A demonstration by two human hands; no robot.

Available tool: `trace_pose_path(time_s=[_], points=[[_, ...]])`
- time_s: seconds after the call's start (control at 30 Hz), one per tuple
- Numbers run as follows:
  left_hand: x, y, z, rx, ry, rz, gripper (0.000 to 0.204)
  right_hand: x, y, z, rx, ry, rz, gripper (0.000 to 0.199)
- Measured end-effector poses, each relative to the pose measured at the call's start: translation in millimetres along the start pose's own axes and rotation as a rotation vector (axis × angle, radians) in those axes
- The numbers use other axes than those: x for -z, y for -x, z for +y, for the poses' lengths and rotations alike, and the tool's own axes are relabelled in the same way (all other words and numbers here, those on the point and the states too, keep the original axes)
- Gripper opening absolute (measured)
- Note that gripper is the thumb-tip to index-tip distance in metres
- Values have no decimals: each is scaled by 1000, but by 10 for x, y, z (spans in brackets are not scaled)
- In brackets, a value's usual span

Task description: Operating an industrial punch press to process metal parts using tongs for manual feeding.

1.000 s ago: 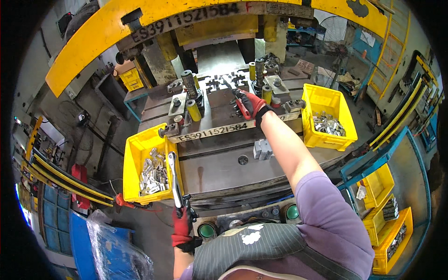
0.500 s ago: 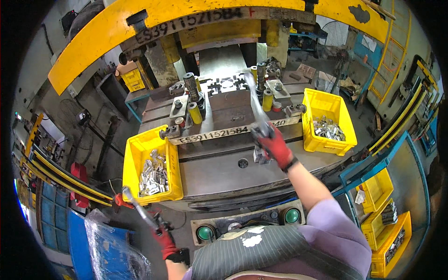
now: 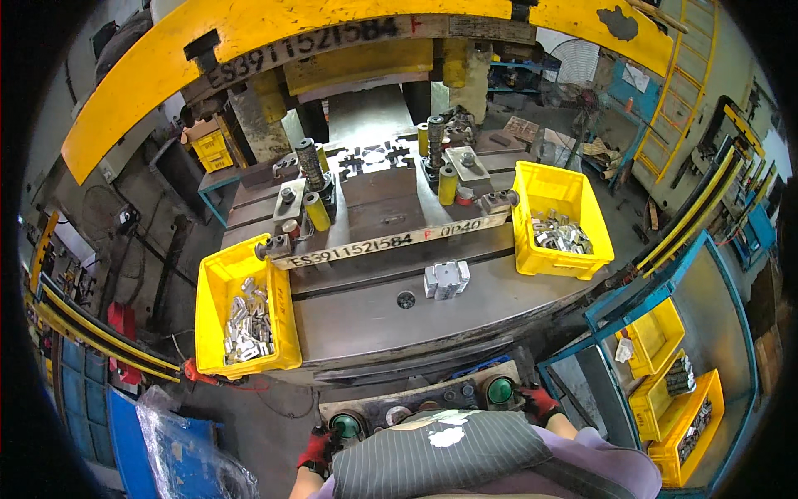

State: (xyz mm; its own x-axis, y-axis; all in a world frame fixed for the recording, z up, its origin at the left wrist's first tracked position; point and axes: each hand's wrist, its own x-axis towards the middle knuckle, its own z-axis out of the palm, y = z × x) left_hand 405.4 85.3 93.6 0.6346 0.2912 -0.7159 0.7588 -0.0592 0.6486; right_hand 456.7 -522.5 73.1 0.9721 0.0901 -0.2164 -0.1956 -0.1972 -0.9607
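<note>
Left grip (image 3: pixel 316 452): located at the outer side of the left green button (image 3: pixel 346 427). Right grip (image 3: pixel 540 402): located at the outer side of the right green button (image 3: pixel 499 391). Whether either grip is spread or pressed together cannot be told. Both buttons lie between the grips on the control panel (image 3: pixel 424 392).

Possible faults:
1. Uneven or unintended actuation, if a gloved finger slips on a button or brushes it from the side.
2. Damage at the die (image 3: pixel 374 158), well ahead of both grips, if a workpiece there is poorly seated when the press (image 3: pixel 362 68) closes.
3. Shifting of the grey blocks (image 3: pixel 446 279), ahead of and between the grips, if vibration travels through the surface (image 3: pixel 357 320).
4. Spillage from the left yellow bin (image 3: pixel 286 328), ahead and left of the left grip, if it is knocked; it appears to overhang the surface edge.

Visibility limits: dark fingertips merge with the dark button housings, so contact is unconfirmed. The apron (image 3: pixel 449 457), between the grips, covers the near side of the panel. Small outlines in the die are hard to resolve. The upper press is cut off by the frame.
</note>
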Motion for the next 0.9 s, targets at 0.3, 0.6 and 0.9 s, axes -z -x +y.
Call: trace_pose_path(time_s=[0.3,0.6,0.9], points=[[-138,-173,112,-49,48,52,61,-190,-439,336,-548,-175,261,26],[-182,-166,231,-39,95,8,55,-278,-355,-132,-553,-295,230,21],[-207,-303,-16,-109,250,76,28,-207,-398,278,-524,-259,343,19]])
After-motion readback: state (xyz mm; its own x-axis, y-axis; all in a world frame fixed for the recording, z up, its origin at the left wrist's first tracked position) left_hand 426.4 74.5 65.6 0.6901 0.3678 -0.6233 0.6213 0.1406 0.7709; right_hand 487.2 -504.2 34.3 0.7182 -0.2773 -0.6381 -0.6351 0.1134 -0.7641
